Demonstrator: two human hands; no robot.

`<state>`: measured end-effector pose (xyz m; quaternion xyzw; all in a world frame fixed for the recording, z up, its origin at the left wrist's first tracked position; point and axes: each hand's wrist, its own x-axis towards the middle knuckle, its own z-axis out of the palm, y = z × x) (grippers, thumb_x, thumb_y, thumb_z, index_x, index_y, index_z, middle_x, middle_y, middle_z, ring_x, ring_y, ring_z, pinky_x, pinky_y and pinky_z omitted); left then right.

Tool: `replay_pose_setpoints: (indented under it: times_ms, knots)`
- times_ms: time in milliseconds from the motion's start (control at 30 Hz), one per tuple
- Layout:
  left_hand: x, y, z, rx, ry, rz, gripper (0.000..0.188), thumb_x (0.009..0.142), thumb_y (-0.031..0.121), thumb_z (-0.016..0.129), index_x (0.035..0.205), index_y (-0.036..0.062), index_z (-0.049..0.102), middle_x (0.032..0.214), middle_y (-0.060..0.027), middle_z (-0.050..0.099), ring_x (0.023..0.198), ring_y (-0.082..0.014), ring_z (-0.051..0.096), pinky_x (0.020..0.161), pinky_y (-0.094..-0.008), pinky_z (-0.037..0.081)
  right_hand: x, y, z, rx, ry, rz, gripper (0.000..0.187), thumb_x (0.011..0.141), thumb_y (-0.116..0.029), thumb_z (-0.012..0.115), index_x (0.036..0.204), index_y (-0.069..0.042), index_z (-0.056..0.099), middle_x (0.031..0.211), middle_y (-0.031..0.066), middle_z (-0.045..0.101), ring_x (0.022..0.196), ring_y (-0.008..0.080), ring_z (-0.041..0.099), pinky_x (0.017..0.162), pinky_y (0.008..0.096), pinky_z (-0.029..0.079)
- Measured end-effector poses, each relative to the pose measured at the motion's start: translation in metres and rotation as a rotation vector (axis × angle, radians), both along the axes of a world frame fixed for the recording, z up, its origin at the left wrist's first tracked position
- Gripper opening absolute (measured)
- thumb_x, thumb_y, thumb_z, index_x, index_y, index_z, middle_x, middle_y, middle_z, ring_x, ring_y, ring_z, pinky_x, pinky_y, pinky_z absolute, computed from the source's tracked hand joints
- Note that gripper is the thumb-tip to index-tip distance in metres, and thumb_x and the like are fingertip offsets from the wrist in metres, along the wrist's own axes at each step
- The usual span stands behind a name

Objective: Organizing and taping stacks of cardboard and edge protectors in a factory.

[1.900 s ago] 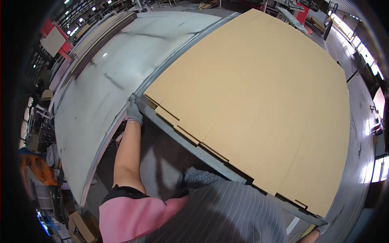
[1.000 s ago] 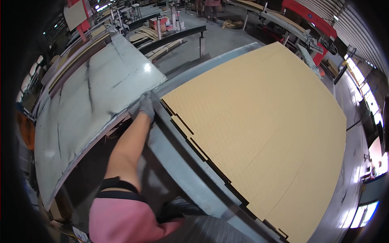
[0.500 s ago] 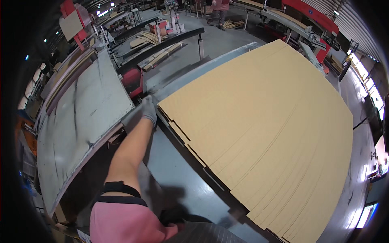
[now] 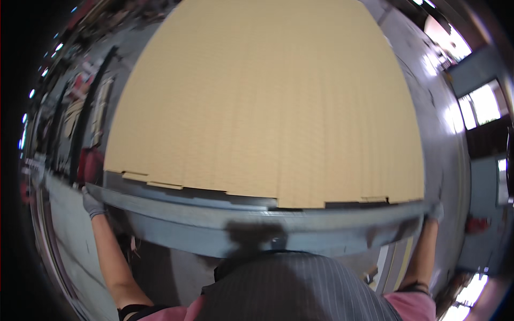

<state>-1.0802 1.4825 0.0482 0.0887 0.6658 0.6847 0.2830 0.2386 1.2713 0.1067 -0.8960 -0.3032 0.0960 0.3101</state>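
1. Head view, hands: the left hand [image 4: 94,204], in a grey glove, is curled shut around the left end of a long grey metal worktop edge [image 4: 257,216]. The right hand [image 4: 435,212], also gloved, sits at the right end of the same edge; whether it is clasped or loose cannot be told, as it is small and partly hidden.
2. Head view, goods: a large tan cardboard sheet [image 4: 267,101] lies flat just beyond both hands, spanning the space between them. Its near border is notched with tab cut-outs and stops just short of the grey edge.
3. Against half a second ago: then only the left hand showed, at the sheet's corner; now the sheet fills the view squarely and both arms are spread wide.
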Motion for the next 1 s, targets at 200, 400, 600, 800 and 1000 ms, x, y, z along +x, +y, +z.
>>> replay_pose_setpoints:
  times_ms: [200,400,600,800,1000]
  knots:
    - [-0.053,-0.002,0.045,-0.999,1.457,-0.245,0.033,0.096,0.026,0.036,0.115,0.0045,0.053,0.109,-0.009,0.061,0.097,-0.0206,0.057,0.087,-0.0331,0.045,-0.07,0.071,-0.019,-0.667,-0.807,0.081,0.017,0.077,-0.012,0.056,0.087,-0.006,0.069,0.092,0.0191,0.066,0.087,0.0359,0.064,0.068,0.043,0.05]
    - [-0.049,0.026,0.027,-0.838,1.31,-0.355,0.04,0.089,0.016,0.053,0.125,0.0013,0.047,0.117,-0.0076,0.057,0.102,-0.0202,0.057,0.091,-0.0347,0.046,-0.032,0.079,-0.036,-0.672,-0.7,-0.106,0.021,0.081,-0.015,0.054,0.092,-0.003,0.067,0.093,0.0179,0.067,0.087,0.033,0.065,0.069,0.0406,0.051]
    - [-0.074,-0.028,-0.023,0.095,-0.305,-0.35,0.053,0.088,0.011,0.057,0.136,0.0039,0.037,0.122,-0.0113,0.054,0.117,-0.0208,0.049,0.1,-0.0326,0.04,0.017,-0.012,-0.073,-0.032,-0.326,-0.258,0.033,0.092,-0.022,0.038,0.098,0.001,0.061,0.098,0.0224,0.062,0.09,0.0331,0.06,0.08,0.0401,0.046]
    - [0.059,0.063,0.101,-0.135,0.182,-0.98,0.043,0.095,0.037,0.045,0.113,0.0002,0.059,0.106,-0.0092,0.062,0.1,-0.0165,0.059,0.083,-0.0334,0.048,-0.059,0.115,0.027,0.207,0.882,0.237,0.04,0.094,-0.039,0.047,0.102,-0.002,0.06,0.1,0.0079,0.065,0.089,0.0232,0.059,0.081,0.0352,0.044]
    - [0.17,0.115,0.156,-0.6,0.361,-0.965,0.08,0.087,0.064,0.042,0.131,-0.0018,0.045,0.126,-0.0106,0.056,0.114,-0.0196,0.052,0.097,-0.0315,0.039,-0.183,0.205,0.09,-0.138,1.039,0.471,0.068,0.093,-0.058,0.033,0.137,-0.007,0.041,0.138,0.0077,0.046,0.125,0.0237,0.044,0.106,0.0362,0.032]
